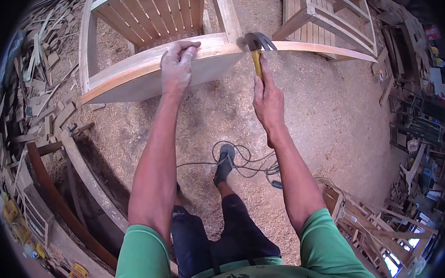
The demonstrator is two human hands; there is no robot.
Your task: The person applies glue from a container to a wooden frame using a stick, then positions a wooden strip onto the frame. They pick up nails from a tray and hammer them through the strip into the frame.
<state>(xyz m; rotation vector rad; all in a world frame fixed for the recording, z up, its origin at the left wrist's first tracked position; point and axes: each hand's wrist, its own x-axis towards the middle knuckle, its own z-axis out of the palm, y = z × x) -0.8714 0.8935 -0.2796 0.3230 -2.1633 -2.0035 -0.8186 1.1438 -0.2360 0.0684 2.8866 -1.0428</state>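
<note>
A wooden slatted bench frame (88, 49) stands ahead of me, its long curved wooden edge board (129, 73) crossing the upper view. Curled over the top of that board, my left hand (177, 67) grips it left of the middle. My right hand (270, 98) is closed on the yellow handle of a claw hammer (258, 65). The hammer's dark head, slightly blurred, overlaps the board near a pale upright leg (224, 14). From there the board runs on to the right as a thin strip ending in a tip.
Another slatted wooden frame (316, 17) stands at the upper right. Scrap wood (43, 77) is piled along the left. A dark cable (241, 163) lies looped on the shavings-covered floor around my foot. Curved timbers (90, 169) lie lower left, more wooden frames (375, 230) lower right.
</note>
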